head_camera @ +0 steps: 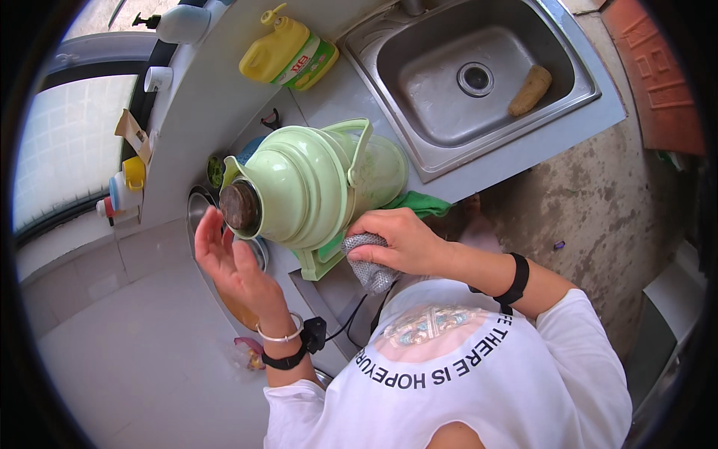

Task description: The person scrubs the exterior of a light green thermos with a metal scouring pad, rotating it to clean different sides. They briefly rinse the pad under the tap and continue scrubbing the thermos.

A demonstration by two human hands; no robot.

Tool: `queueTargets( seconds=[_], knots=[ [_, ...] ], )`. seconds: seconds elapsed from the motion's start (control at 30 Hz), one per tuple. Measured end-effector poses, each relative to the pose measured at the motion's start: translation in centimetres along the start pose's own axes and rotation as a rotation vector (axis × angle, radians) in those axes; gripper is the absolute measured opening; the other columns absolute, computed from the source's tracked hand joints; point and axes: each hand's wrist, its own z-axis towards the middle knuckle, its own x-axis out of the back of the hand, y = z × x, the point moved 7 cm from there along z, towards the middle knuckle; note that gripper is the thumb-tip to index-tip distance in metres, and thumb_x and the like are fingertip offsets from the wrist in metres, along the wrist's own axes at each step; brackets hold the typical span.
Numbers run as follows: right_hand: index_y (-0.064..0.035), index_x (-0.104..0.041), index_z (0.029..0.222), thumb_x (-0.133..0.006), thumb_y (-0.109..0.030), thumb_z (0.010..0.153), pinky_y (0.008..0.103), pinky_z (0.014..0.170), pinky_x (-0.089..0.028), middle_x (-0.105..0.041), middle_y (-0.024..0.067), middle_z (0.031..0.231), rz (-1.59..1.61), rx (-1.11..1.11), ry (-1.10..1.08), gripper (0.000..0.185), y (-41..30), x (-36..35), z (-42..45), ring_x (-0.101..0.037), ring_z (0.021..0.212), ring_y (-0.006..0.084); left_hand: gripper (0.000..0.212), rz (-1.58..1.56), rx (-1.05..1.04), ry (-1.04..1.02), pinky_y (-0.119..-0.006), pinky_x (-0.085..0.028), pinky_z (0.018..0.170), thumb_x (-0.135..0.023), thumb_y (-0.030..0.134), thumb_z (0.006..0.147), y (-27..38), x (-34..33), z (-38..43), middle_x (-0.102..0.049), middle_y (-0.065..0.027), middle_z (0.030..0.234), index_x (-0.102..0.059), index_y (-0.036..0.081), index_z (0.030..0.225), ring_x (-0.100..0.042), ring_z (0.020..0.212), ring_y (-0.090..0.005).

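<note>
A pale green thermos flask (297, 179) stands on the counter, with a dark brown cork-like stopper (239, 205) in its mouth and a carrying handle on its far side. My left hand (238, 264) is raised just beside the stopper, fingers apart and holding nothing; I cannot tell whether it touches the flask. In my right hand (401, 238) is a crumpled silvery mesh cloth (370, 261), gripped between thumb and fingers close to the flask's side handle (322, 261). A green cloth (420, 203) lies by the flask's base at the counter edge.
A steel sink (432, 106) holds a brown root vegetable (530, 91) near its drain. Behind the flask stands a yellow detergent jug (289, 53). Steel bowls (199, 210) sit left of the flask. Cups, including a yellow mug (133, 173), line the windowsill.
</note>
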Motion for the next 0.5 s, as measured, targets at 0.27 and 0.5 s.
queueTargets(
  seconds=[0.27,0.5],
  knots=[
    [-0.0001,-0.071,0.108,-0.075,-0.015,0.082,0.0278,0.083,-0.05,-0.073,0.0097,0.099,0.491,-0.388,0.065,0.03,0.9,-4.4,-0.1,-0.064,0.089,0.0103,0.057,-0.278,0.278,-0.042,-0.037,-0.022,0.113,-0.027,0.041,0.106,-6.8,-2.2,-3.5,-0.033,-0.0114,0.148,-0.026,0.002,0.147,-0.032,0.135,-0.022],
    [0.0026,-0.071,0.104,-0.07,-0.01,0.084,0.0254,0.079,-0.05,-0.071,0.0076,0.095,0.807,-0.643,0.22,0.023,1.8,-6.3,-0.7,-0.063,0.083,0.0103,0.062,-0.277,0.205,-0.114,-0.035,-0.021,0.112,-0.032,0.043,0.104,-5.7,-2.8,-2.4,-0.033,-0.0142,0.148,-0.024,-0.001,0.147,-0.032,0.134,-0.023]
  ],
)
